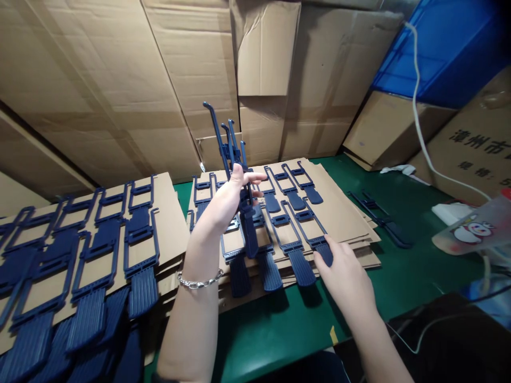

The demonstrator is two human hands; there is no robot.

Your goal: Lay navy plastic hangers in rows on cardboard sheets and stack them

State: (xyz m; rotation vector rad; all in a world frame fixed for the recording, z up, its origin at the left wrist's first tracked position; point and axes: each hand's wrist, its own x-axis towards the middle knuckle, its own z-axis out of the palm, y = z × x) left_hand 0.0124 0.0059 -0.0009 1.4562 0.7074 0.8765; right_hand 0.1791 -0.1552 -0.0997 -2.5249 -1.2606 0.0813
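Braceleted forearm (192,327) foremost, the left hand (225,202) clasps upright blue stands (249,229); right hand (345,271), half curled, touches a flat stand (305,215) near the bench's (263,330) front edge, grip unclear: apparently gathering, lifting needs a pinch

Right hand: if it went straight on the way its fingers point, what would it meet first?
Most likely the dark-blue tab right at the right hand's thumb and fingertips; depth leaves it unclear whether they touch.
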